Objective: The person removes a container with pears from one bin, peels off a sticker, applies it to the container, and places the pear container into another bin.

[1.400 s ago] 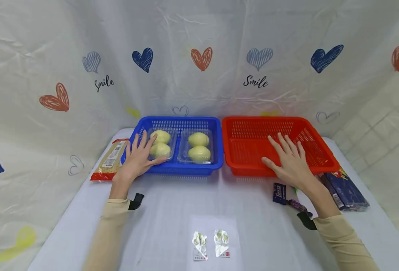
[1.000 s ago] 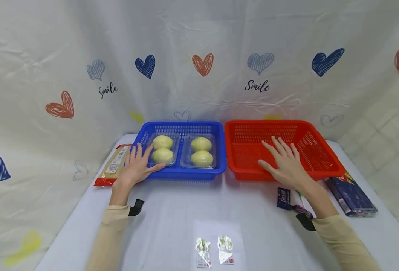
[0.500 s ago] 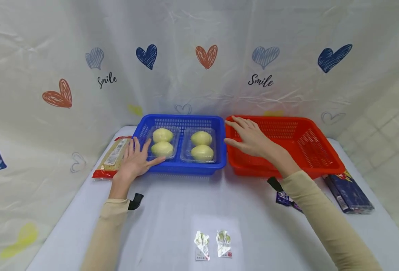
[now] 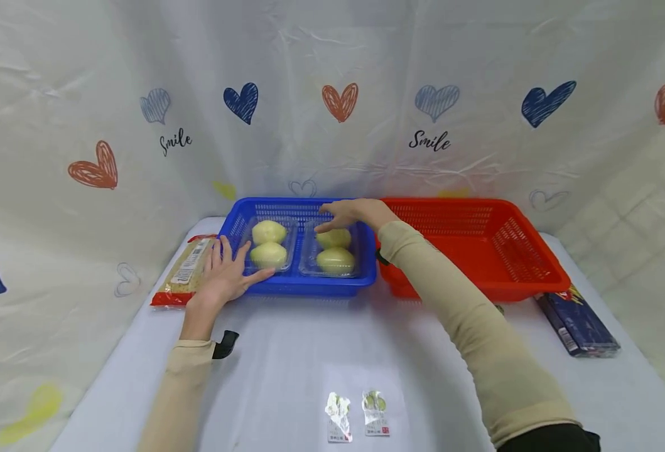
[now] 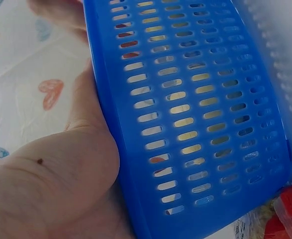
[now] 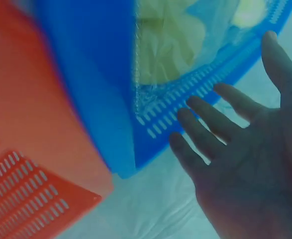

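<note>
White sheeting with hearts hung behind a white table. On that table stood a blue plastic basket with holes, next to a red plastic basket. Two clear plastic boxes sat inside the blue one, each with two round, pale yellow things. My left hand was at its left rim, fingers spread, holding nothing. My right hand hung over the right box, fingers apart. I think I was reaching for that box; next, I needed to pinch its sides softly.

A red-ended bag lies by the left edge of the tabletop, a dark blue box by its right, two shiny packets toward its front, and a heart-printed sheet hangs behind.
</note>
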The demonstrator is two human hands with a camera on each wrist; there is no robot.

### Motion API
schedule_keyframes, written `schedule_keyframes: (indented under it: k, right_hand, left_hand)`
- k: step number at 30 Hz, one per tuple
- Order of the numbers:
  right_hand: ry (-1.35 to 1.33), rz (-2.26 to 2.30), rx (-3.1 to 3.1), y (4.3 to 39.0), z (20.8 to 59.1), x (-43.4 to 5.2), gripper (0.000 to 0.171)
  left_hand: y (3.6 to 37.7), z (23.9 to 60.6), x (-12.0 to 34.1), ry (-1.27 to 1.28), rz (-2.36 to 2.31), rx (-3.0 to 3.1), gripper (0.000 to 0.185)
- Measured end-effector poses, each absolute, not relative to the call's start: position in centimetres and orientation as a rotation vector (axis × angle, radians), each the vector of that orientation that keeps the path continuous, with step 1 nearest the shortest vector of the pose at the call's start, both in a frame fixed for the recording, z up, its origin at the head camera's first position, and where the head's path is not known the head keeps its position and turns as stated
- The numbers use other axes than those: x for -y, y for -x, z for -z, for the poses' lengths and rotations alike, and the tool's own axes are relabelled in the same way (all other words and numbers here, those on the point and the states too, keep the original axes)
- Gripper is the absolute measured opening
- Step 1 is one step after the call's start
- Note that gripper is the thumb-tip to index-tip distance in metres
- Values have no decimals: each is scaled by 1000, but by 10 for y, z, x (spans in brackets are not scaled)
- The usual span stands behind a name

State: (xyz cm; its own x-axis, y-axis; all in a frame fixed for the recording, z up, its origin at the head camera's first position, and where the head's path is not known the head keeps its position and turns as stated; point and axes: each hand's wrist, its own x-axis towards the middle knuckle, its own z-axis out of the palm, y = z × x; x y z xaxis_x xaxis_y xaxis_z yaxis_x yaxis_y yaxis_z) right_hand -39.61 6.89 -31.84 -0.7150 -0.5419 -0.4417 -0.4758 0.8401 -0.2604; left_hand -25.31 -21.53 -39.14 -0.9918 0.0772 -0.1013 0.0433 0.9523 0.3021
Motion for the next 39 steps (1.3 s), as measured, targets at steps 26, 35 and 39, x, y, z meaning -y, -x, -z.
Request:
schedule_keyframes:
  k: [26,35,39]
  right_hand:
    - [703,181,-2495,405,338,-55,67]
    - [858,402,-2622,379,319,-60,81]
    - [892,343,-2872,359,311,-64,77]
  left_hand:
    - [250,395,212,-80,-517,-2985,99]
    - [252,392,216,-102,-506,-2991,99]
    - [253,391,219,-100,-507,-2996,100]
